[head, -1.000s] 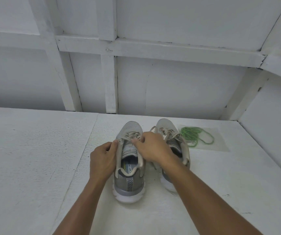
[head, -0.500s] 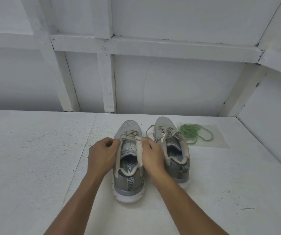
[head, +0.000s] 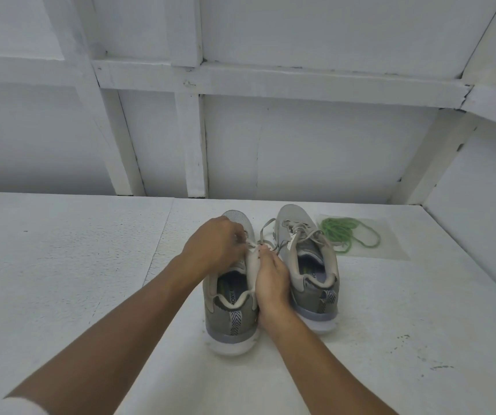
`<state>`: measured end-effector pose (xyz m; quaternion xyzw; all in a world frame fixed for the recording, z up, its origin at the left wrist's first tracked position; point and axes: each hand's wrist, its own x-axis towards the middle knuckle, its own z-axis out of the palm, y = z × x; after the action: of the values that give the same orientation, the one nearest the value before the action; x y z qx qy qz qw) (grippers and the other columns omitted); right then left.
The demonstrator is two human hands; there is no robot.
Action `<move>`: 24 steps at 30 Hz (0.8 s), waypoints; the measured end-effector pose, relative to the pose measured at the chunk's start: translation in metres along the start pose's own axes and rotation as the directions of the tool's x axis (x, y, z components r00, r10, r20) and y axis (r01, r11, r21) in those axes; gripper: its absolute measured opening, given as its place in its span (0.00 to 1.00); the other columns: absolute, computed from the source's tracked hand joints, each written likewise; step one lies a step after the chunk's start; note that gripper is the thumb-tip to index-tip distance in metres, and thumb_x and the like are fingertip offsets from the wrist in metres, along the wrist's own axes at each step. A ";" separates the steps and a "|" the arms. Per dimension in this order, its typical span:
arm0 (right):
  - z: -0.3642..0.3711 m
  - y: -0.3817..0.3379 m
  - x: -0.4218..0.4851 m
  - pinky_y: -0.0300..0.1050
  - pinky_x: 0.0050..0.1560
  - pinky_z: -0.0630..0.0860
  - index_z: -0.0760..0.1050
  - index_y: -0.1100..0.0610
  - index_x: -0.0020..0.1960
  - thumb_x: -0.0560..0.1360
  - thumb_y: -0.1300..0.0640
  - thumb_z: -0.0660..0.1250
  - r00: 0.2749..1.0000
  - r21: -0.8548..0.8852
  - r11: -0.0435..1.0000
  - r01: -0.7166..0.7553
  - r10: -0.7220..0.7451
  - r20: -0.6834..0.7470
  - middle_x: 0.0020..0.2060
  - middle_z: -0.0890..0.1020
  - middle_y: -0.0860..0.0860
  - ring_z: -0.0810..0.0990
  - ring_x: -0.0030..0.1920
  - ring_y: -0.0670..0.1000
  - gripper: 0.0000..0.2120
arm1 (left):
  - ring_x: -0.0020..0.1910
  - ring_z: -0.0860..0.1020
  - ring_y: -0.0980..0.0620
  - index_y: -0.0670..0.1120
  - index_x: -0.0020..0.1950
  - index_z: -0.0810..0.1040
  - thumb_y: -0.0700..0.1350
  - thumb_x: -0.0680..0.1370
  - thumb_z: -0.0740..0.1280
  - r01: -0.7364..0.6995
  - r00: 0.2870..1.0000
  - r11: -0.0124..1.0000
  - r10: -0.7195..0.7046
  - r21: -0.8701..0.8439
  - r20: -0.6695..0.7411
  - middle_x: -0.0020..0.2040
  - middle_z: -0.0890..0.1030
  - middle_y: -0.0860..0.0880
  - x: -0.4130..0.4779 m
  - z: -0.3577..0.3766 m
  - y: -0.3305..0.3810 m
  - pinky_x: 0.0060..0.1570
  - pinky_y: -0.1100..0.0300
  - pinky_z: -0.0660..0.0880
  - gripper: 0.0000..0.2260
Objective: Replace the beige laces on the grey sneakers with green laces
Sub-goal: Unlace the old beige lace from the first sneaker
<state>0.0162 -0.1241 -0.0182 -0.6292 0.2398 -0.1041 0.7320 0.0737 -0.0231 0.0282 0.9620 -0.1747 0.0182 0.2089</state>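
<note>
Left hand pinches the beige lace atop the near grey sneaker. Right hand grips that sneaker's side. Second sneaker stands just right of the hands, with green laces beyond it.

A rough white painted tabletop spans the view, with dark specks at right. A flat clear plastic sheet lies far right. White wooden wall framing rises behind.

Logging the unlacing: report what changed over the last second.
The left hand left the left sneaker's collar, moved forward over its beige lace and pinches it. The right hand came off the lace, back to hold the sneaker's right side. The right sneaker and green laces stayed.
</note>
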 end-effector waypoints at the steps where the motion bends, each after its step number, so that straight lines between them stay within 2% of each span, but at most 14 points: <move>1: 0.001 0.000 0.000 0.38 0.49 0.73 0.79 0.51 0.49 0.82 0.53 0.57 1.000 0.000 1.000 -0.007 0.007 -0.005 0.45 0.81 0.45 0.78 0.48 0.45 0.11 | 0.54 0.75 0.49 0.50 0.52 0.81 0.50 0.76 0.67 -0.005 1.000 1.000 0.005 0.014 0.000 0.55 0.77 0.48 0.002 0.000 0.000 0.51 0.58 0.72 0.08; 3: 0.003 0.002 0.001 0.44 0.57 0.74 0.80 0.52 0.52 0.82 0.52 0.58 1.000 0.005 1.000 -0.017 0.017 -0.012 0.48 0.83 0.48 0.79 0.52 0.48 0.12 | 0.52 0.76 0.49 0.48 0.51 0.81 0.51 0.77 0.67 0.012 1.000 1.000 -0.012 0.000 -0.022 0.54 0.78 0.48 0.004 -0.002 -0.003 0.50 0.57 0.73 0.08; 5: 0.004 0.003 0.000 0.49 0.61 0.74 0.80 0.54 0.55 0.81 0.50 0.58 0.999 0.007 1.000 -0.028 0.028 -0.025 0.51 0.83 0.51 0.79 0.54 0.51 0.13 | 0.49 0.77 0.48 0.47 0.51 0.80 0.50 0.77 0.67 0.081 0.992 0.995 -0.085 -0.053 -0.088 0.53 0.79 0.47 0.007 -0.009 -0.010 0.48 0.56 0.75 0.08; 8: 0.004 0.005 0.002 0.50 0.61 0.75 0.80 0.52 0.53 0.82 0.50 0.58 0.999 -0.007 0.999 -0.034 0.034 -0.025 0.51 0.83 0.51 0.79 0.54 0.52 0.13 | 0.46 0.76 0.48 0.44 0.50 0.80 0.47 0.77 0.66 0.231 0.945 0.962 -0.258 -0.149 -0.200 0.52 0.81 0.45 0.011 -0.021 -0.028 0.45 0.56 0.73 0.08; 11: 0.003 0.004 0.002 0.48 0.60 0.74 0.79 0.53 0.55 0.82 0.51 0.57 0.999 -0.007 0.999 -0.041 0.041 -0.019 0.51 0.82 0.52 0.79 0.54 0.52 0.13 | 0.48 0.76 0.48 0.44 0.55 0.78 0.47 0.78 0.65 0.307 0.931 0.942 -0.326 -0.133 -0.162 0.56 0.80 0.46 0.010 -0.024 -0.035 0.46 0.57 0.71 0.09; 13: 0.002 0.003 0.001 0.45 0.57 0.74 0.79 0.54 0.57 0.82 0.51 0.57 0.999 -0.001 1.000 -0.030 0.030 -0.024 0.52 0.82 0.52 0.79 0.54 0.52 0.14 | 0.55 0.76 0.48 0.45 0.60 0.75 0.46 0.79 0.64 0.234 0.955 0.953 -0.263 -0.190 -0.140 0.61 0.77 0.48 0.007 -0.021 -0.028 0.52 0.56 0.72 0.12; 15: 0.002 0.002 0.000 0.42 0.54 0.71 0.78 0.55 0.58 0.82 0.52 0.56 0.999 -0.005 1.000 -0.012 0.012 -0.030 0.52 0.81 0.51 0.78 0.54 0.51 0.14 | 0.57 0.75 0.50 0.46 0.62 0.75 0.45 0.78 0.65 0.113 0.979 0.959 -0.152 -0.259 -0.135 0.61 0.76 0.50 0.003 -0.018 -0.015 0.56 0.55 0.72 0.13; 16: 0.001 0.001 0.000 0.41 0.53 0.69 0.78 0.55 0.58 0.83 0.52 0.56 1.000 -0.007 1.000 -0.008 0.008 -0.030 0.52 0.81 0.51 0.77 0.54 0.50 0.14 | 0.57 0.75 0.51 0.47 0.60 0.76 0.46 0.78 0.65 0.044 0.991 0.969 -0.074 -0.242 -0.116 0.60 0.77 0.51 0.003 -0.016 -0.010 0.58 0.54 0.72 0.12; 19: 0.000 0.001 0.000 0.41 0.53 0.69 0.78 0.56 0.57 0.83 0.52 0.56 1.000 -0.017 1.000 -0.001 0.000 -0.024 0.51 0.81 0.51 0.77 0.54 0.50 0.14 | 0.55 0.76 0.52 0.53 0.54 0.80 0.50 0.77 0.66 -0.111 0.994 0.994 0.111 -0.003 0.018 0.52 0.81 0.56 0.004 -0.005 0.000 0.57 0.53 0.68 0.07; 22: 0.002 0.002 0.001 0.42 0.55 0.71 0.78 0.55 0.54 0.83 0.53 0.56 1.000 -0.029 1.000 0.006 -0.007 -0.024 0.50 0.82 0.51 0.78 0.53 0.51 0.13 | 0.54 0.75 0.53 0.55 0.53 0.81 0.50 0.78 0.65 -0.121 0.990 0.989 0.114 0.090 0.085 0.49 0.81 0.56 0.005 0.000 0.002 0.52 0.54 0.59 0.06; 24: 0.001 0.003 0.002 0.42 0.53 0.71 0.78 0.54 0.51 0.83 0.53 0.56 1.000 -0.015 1.000 0.002 -0.002 -0.022 0.46 0.81 0.48 0.78 0.51 0.49 0.12 | 0.56 0.74 0.51 0.54 0.53 0.81 0.48 0.79 0.63 -0.093 0.995 0.988 0.090 0.124 0.033 0.51 0.81 0.54 0.009 -0.009 -0.004 0.53 0.54 0.59 0.08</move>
<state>0.0178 -0.1239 -0.0215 -0.6337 0.2480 -0.1100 0.7245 0.0841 -0.0190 0.0361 0.9644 -0.2199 0.0256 0.1445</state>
